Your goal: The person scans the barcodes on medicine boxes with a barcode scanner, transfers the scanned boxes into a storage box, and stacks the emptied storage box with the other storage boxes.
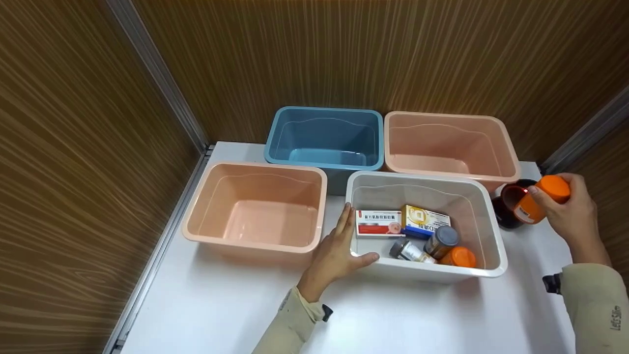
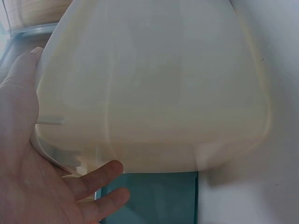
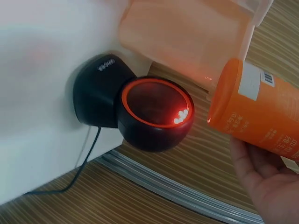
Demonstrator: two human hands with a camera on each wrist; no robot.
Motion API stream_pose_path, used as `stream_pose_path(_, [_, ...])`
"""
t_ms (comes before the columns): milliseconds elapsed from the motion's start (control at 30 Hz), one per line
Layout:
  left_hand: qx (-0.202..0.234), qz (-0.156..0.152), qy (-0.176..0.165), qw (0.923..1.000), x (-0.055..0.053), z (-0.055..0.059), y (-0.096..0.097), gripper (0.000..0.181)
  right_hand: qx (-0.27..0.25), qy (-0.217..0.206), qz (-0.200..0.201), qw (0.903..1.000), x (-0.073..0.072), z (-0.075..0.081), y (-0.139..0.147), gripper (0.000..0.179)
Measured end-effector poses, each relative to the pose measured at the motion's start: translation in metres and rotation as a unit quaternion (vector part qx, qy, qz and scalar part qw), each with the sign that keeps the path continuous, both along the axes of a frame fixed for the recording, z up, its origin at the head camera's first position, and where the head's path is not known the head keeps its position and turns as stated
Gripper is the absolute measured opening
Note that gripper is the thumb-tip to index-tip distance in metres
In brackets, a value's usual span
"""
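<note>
My right hand (image 1: 572,214) grips an orange bottle (image 1: 529,208) with an orange cap. The bottle is tilted, and its label and barcode show in the right wrist view. Its base is close to the round window of a black barcode scanner (image 3: 156,112), which glows red. My left hand (image 1: 336,253) rests against the left front corner of a white bin (image 1: 417,268), fingers outstretched along its side and thumb over the rim. Inside the bin lie a red and white box (image 1: 379,223), a yellow and blue box (image 1: 425,220), and several bottles, one orange-capped (image 1: 459,256).
A blue bin (image 1: 327,135) and a pink bin (image 1: 447,142) stand behind the white one. Another pink bin (image 1: 255,206) is at the left. Wood-grain panels (image 1: 319,54) enclose the white table (image 1: 196,305). From the scanner trails a cable (image 3: 70,184).
</note>
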State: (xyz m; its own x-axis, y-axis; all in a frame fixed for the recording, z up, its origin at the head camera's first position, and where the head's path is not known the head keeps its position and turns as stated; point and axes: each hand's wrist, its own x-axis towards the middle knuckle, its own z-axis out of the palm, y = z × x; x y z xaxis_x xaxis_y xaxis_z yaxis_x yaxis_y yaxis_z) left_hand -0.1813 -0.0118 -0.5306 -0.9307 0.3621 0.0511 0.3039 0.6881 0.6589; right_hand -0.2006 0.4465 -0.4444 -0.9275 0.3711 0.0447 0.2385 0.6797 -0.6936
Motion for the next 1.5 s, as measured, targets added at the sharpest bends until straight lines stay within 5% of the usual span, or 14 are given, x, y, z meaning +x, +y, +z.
stream_pose_path(233, [0.01,0.001,-0.011,0.9999,0.0,0.001,-0.001,0.116,-0.051,0.016,0.001,0.9986,-0.002,-0.004,-0.001,0.07])
stream_pose_path(433, [0.004,0.001,-0.013,0.9999,-0.001,0.001,-0.002,0.118,-0.11,0.098,-0.017,0.989,-0.008,-0.001,-0.002,0.05])
stream_pose_path(533, [0.0,0.003,-0.014,0.9999,-0.001,0.001,-0.002,0.119,-0.193,0.144,-0.016,0.9704,-0.015,0.005,-0.006,0.05])
stream_pose_path(667, [-0.002,0.003,-0.012,0.9999,-0.002,0.002,-0.002,0.119,-0.326,0.187,0.007,0.9266,-0.025,0.016,-0.013,0.051])
stream_pose_path(867, [-0.006,0.0,-0.004,1.0,-0.003,0.0,-0.002,0.119,-0.378,0.207,0.052,0.9007,-0.038,0.033,-0.026,0.051])
stream_pose_path(1067, [0.004,-0.003,0.002,1.0,-0.003,0.0,-0.002,0.115,-0.435,0.272,0.136,0.8472,-0.055,0.043,-0.05,0.045])
stream_pose_path(1133, [0.006,-0.004,0.004,1.0,-0.003,0.001,-0.002,0.116,-0.426,0.281,0.149,0.8468,-0.061,0.047,-0.059,0.045])
stream_pose_path(1333, [0.0,-0.006,0.009,0.9999,-0.003,0.0,0.0,0.118,-0.378,0.271,0.159,0.8708,-0.077,0.056,-0.085,0.048])
stream_pose_path(1500, [0.0,-0.005,-0.003,1.0,-0.002,0.001,-0.001,0.117,-0.367,0.254,0.173,0.8781,-0.088,0.06,-0.108,0.049])
